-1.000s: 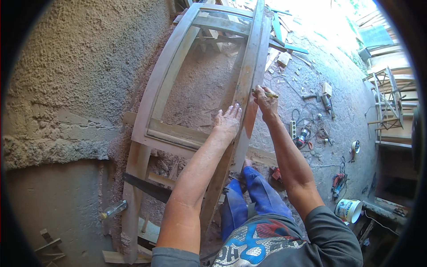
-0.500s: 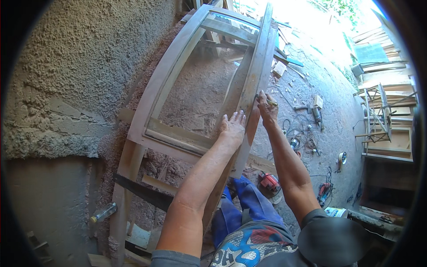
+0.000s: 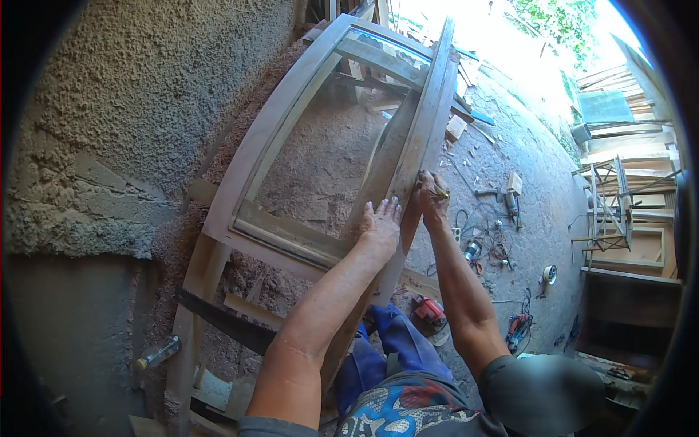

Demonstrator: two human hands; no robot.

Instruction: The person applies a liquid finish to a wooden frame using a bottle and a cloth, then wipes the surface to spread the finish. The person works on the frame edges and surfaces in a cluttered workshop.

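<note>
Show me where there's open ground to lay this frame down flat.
The barest ground lies right of the wooden frame, between the tangle of cords and power tools and the stacked timber frames. By the rough wall sawdust, offcuts and a bottle crowd it. Left hand and right hand rest on the frame.

Wooden window frame (image 3: 291,146): stands upright at centre, leaning against the rough wall (image 3: 131,109) at 9 o'clock. Left hand (image 3: 380,224): flat on the frame's right stile. Right hand (image 3: 432,195): just beside it at 3 o'clock, on the stile's outer edge, with a pencil (image 3: 439,191) in it. Bottle (image 3: 156,352): at 7 o'clock, at the frame's foot. Power tools and cords (image 3: 495,240): on the ground at 4 o'clock, behind the hands. Stacked wooden frames (image 3: 619,211): far 3 o'clock.
</note>
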